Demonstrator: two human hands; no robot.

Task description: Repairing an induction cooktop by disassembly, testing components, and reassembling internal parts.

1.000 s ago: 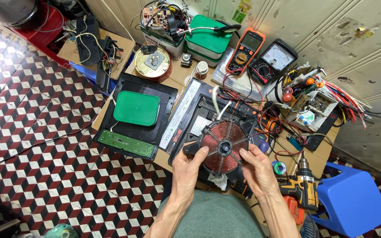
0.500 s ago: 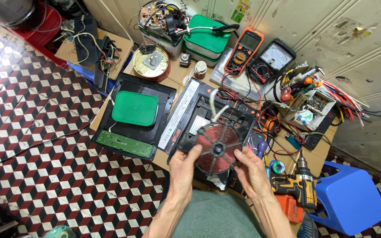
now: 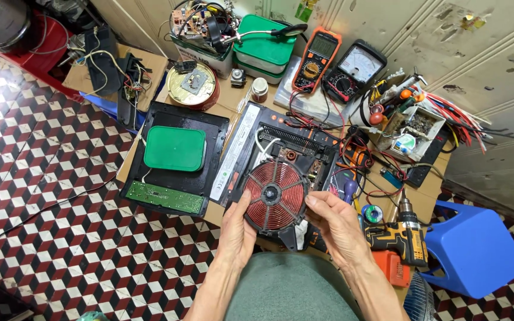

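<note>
Copper coil disc held over the opened cooker at the near edge of the surface

The coil disc (image 3: pixel 276 194) is gripped at its rim by the left hand (image 3: pixel 237 233) and right hand (image 3: pixel 335 226), above the open black housing (image 3: pixel 295 148). It is best kept level, supported at both sides, with its wires left slack.

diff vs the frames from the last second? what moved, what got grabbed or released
Both hands were already on the copper coil disc a second ago. Since then the left hand and right hand have turned it slightly over the opened cooker base; nothing released. The green lid, multimeters and cordless drill stayed put.
</note>
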